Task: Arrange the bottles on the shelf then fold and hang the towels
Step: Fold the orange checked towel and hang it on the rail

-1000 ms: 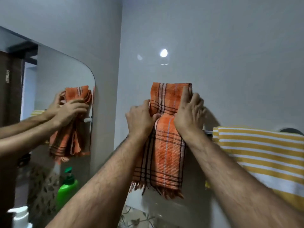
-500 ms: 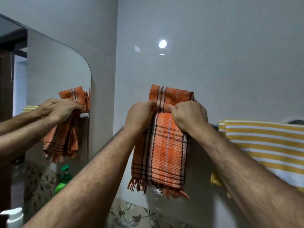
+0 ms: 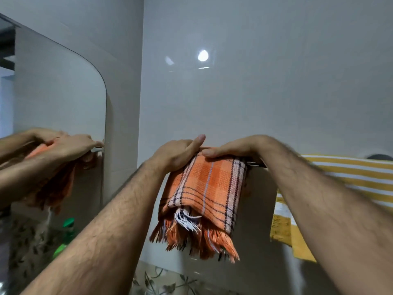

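Note:
An orange checked towel with fringed ends hangs folded over the metal towel rail on the grey wall. My left hand grips the towel's top left edge at the rail, thumb lying along the top. My right hand lies over the towel's top right, fingers curled over the fold and thumb pressing its front. A yellow and white striped towel hangs on the same rail to the right, partly hidden by my right forearm.
A mirror on the left wall reflects both hands and the orange towel. A green bottle shows low in the mirror. Patterned leaf tiles run along the bottom.
The upper part of the orange towel that stood above the rail has been pushed down over it. Both hands have settled onto the rail top. The camera has tilted upward.

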{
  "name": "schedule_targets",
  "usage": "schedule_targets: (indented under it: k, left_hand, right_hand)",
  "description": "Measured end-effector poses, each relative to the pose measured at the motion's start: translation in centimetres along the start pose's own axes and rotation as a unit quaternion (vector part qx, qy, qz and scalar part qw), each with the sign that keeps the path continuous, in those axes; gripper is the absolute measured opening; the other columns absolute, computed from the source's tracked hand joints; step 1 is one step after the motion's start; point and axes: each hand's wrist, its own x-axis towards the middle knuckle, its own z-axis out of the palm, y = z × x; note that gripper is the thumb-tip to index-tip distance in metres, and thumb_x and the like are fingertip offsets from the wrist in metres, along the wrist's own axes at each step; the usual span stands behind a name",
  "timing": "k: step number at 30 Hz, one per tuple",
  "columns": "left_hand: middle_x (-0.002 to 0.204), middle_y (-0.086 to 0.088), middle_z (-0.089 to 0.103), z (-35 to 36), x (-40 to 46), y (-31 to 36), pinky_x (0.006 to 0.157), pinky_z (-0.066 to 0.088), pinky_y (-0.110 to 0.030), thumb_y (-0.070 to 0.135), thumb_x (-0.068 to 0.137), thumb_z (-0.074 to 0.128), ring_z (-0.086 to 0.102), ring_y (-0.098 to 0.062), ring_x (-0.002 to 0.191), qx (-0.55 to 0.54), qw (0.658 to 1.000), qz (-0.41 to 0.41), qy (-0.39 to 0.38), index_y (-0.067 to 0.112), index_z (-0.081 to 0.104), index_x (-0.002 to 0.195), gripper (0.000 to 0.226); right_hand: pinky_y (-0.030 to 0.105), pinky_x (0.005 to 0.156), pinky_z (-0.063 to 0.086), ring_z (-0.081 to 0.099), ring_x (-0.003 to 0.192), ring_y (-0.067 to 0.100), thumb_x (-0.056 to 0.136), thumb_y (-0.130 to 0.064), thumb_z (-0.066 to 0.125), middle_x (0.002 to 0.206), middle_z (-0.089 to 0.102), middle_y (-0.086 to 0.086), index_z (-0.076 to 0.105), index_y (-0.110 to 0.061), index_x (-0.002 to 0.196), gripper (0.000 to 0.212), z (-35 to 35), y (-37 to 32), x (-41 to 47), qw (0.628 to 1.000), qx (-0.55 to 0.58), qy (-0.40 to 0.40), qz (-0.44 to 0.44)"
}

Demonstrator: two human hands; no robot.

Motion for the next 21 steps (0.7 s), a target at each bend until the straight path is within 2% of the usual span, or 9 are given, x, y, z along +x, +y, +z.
schedule_targets:
  k: [3,5,7,9,13,15,17,19,21]
  left_hand:
    - [0.125,-0.001,0.064,0.6,0.3,-0.8,0.099,0.040,-0.038,0.084,0.078,0.002,0.056,-0.021,0.115,0.003,1.000,0.000,0.019,0.025,0.063,0.123,0.096]
    - [0.112,0.002,0.067,0.9,0.1,-1.1,0.090,0.043,-0.037,0.085,0.078,0.009,0.060,-0.020,0.105,0.008,1.000,-0.007,0.029,0.026,0.062,0.113,0.087]
    - [0.104,0.004,0.068,1.2,-0.2,-1.2,0.085,0.045,-0.037,0.084,0.079,0.022,0.060,-0.018,0.096,-0.019,0.998,-0.017,0.054,0.031,0.058,0.103,0.069]
    - [0.101,0.005,0.067,2.0,-1.4,-1.1,0.087,0.046,-0.040,0.080,0.079,0.038,0.059,-0.016,0.095,-0.054,0.988,-0.011,0.141,0.031,0.059,0.101,0.058]
    - [0.101,0.004,0.059,5.9,-5.3,-0.5,0.086,0.043,-0.036,0.071,0.072,0.061,0.052,-0.016,0.100,-0.074,0.904,-0.054,0.417,0.023,0.059,0.104,0.058]
    - [0.102,0.004,0.057,7.3,-6.7,-0.2,0.084,0.043,-0.032,0.067,0.072,0.066,0.055,-0.016,0.100,-0.177,0.890,-0.135,0.398,0.022,0.054,0.106,0.057]
    - [0.100,0.006,0.060,7.5,-6.8,0.2,0.082,0.047,-0.031,0.067,0.073,0.065,0.060,-0.015,0.097,-0.333,0.876,-0.196,0.291,0.021,0.050,0.107,0.059]
    - [0.102,0.000,0.068,6.8,-6.4,0.3,0.083,0.054,-0.034,0.068,0.071,0.062,0.067,-0.018,0.094,-0.464,0.847,-0.174,0.194,0.015,0.053,0.111,0.066]
    - [0.104,-0.007,0.072,6.1,-6.1,0.1,0.082,0.057,-0.035,0.061,0.074,0.061,0.071,-0.022,0.093,-0.535,0.827,-0.112,0.134,0.016,0.059,0.115,0.061]
  right_hand:
    - [0.025,0.055,0.050,0.064,0.070,0.023,0.061,-0.074,0.072,0.087,0.069,0.013,0.066,-0.001,0.121,0.095,-0.4,0.2,-0.1,1.000,0.013,-0.007,0.001]
    - [0.024,0.052,0.047,0.062,0.069,0.022,0.062,-0.073,0.073,0.087,0.068,0.012,0.066,-0.001,0.121,0.094,-0.3,0.3,0.2,1.000,0.001,-0.005,-0.011]
    - [0.031,0.064,0.055,0.068,0.077,0.025,0.060,-0.071,0.076,0.095,0.073,0.012,0.067,-0.007,0.119,0.088,0.2,0.5,0.4,0.999,-0.006,0.016,-0.042]
    - [0.038,0.084,0.058,0.072,0.088,0.023,0.064,-0.062,0.081,0.100,0.076,0.008,0.068,-0.015,0.112,0.068,1.0,0.2,0.1,0.991,-0.031,0.093,-0.088]
    - [0.032,0.080,0.051,0.064,0.099,0.019,0.059,-0.070,0.079,0.106,0.069,-0.004,0.063,-0.027,0.110,0.069,3.2,0.0,-1.4,0.919,-0.203,0.320,-0.111]
    - [0.035,0.084,0.048,0.061,0.106,0.023,0.058,-0.075,0.075,0.113,0.066,-0.001,0.059,-0.028,0.118,0.079,5.2,0.6,-2.0,0.859,-0.248,0.436,-0.106]
    - [0.039,0.089,0.046,0.055,0.108,0.027,0.063,-0.064,0.079,0.116,0.060,0.004,0.057,-0.022,0.121,0.075,8.3,2.1,-2.1,0.769,-0.240,0.574,-0.148]
    - [0.039,0.091,0.043,0.050,0.108,0.026,0.067,-0.046,0.083,0.115,0.054,0.007,0.055,-0.018,0.118,0.065,12.2,3.6,-2.2,0.669,-0.186,0.694,-0.190]
    - [0.039,0.090,0.045,0.051,0.108,0.025,0.068,-0.047,0.081,0.116,0.054,0.007,0.051,-0.016,0.120,0.067,15.4,4.6,-2.0,0.667,-0.085,0.717,-0.181]
